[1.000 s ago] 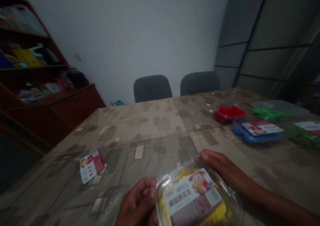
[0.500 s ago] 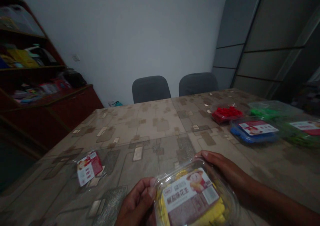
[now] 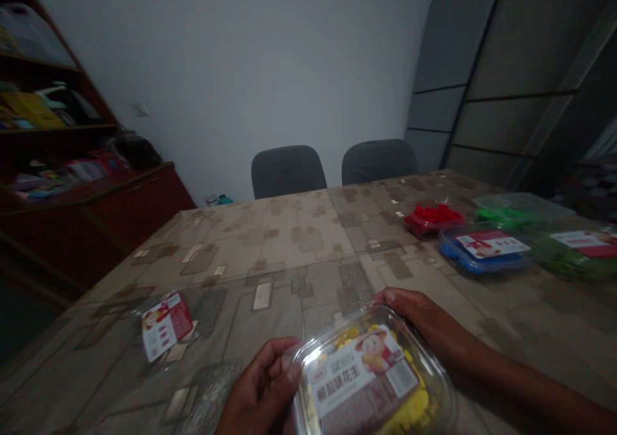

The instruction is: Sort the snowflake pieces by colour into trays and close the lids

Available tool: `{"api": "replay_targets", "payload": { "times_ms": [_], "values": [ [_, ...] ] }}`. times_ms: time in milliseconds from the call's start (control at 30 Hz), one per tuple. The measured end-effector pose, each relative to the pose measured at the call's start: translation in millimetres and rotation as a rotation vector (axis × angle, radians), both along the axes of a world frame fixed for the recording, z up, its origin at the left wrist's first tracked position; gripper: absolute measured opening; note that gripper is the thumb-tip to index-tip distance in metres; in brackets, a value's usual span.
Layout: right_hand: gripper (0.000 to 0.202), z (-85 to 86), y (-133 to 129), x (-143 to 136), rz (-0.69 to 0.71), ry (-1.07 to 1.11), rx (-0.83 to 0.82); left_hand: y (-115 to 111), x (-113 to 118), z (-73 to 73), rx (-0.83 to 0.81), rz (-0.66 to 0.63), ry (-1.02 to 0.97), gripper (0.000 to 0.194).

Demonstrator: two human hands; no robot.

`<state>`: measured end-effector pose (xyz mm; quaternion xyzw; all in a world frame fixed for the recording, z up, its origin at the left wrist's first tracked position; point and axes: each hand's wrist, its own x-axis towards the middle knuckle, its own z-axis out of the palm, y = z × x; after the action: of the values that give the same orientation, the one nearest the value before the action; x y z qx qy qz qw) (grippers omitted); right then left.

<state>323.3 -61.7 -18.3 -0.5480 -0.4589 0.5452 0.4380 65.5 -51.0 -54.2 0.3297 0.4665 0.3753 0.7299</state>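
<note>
Both my hands hold a clear plastic box (image 3: 405,416) with a printed label on its lid and yellow pieces inside. My left hand (image 3: 267,387) grips the box's left edge, the thumb lying on the rim. My right hand (image 3: 414,319) is closed around the far right corner. The lid lies over the box, and the box's near end runs out of the picture. To the left, a clear plastic lid (image 3: 168,326) with a red and white label lies on the patterned tablecloth (image 3: 308,229).
At the right of the table stand a clear box of red pieces (image 3: 434,218), a lidded box of blue pieces (image 3: 484,250), a box of bright green pieces (image 3: 511,213) and a labelled box of darker green pieces (image 3: 578,255). Two grey chairs (image 3: 289,171) stand beyond the far edge.
The view has shifted slightly, so the table's things sit a little further left. My hands keep hold of the box, which appears slightly tilted compared with before.
</note>
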Motion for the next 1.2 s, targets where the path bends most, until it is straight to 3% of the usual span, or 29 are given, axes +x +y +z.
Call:
{"api": "replay_targets", "payload": {
  "times_ms": [200,333,433,667,767,933,1067,1200],
  "values": [
    [0.035,-4.7,4.0,10.3,0.094,-0.121,0.103,1.0,-1.2,-1.4,0.108,-0.019,0.111,0.051],
    [0.035,-4.9,4.0,10.1,0.082,-0.024,0.046,0.1,-0.9,-1.7,0.095,-0.044,0.101,0.043],
    [0.035,-5.4,4.7,10.8,0.102,0.005,0.007,-0.8,-1.8,-2.7,0.075,-0.047,0.083,0.047],
    [0.026,1.4,8.2,26.4,0.127,-0.349,0.245,2.1,-9.1,18.9,0.219,0.160,0.177,0.052],
    [0.026,2.9,8.1,28.0,0.120,-0.306,0.184,2.9,-10.2,23.7,0.240,0.099,0.229,0.052],
    [0.027,0.9,8.0,25.2,0.129,-0.232,0.116,-0.3,-6.9,13.0,0.210,-0.065,0.167,0.052],
    [0.032,0.4,5.5,22.6,0.096,-0.192,0.081,-0.8,0.5,7.9,0.272,-0.036,0.098,0.058],
    [0.039,-2.7,4.5,18.5,0.040,-0.079,0.011,2.0,5.7,5.1,0.173,-0.058,0.011,0.055]
  ]
}}
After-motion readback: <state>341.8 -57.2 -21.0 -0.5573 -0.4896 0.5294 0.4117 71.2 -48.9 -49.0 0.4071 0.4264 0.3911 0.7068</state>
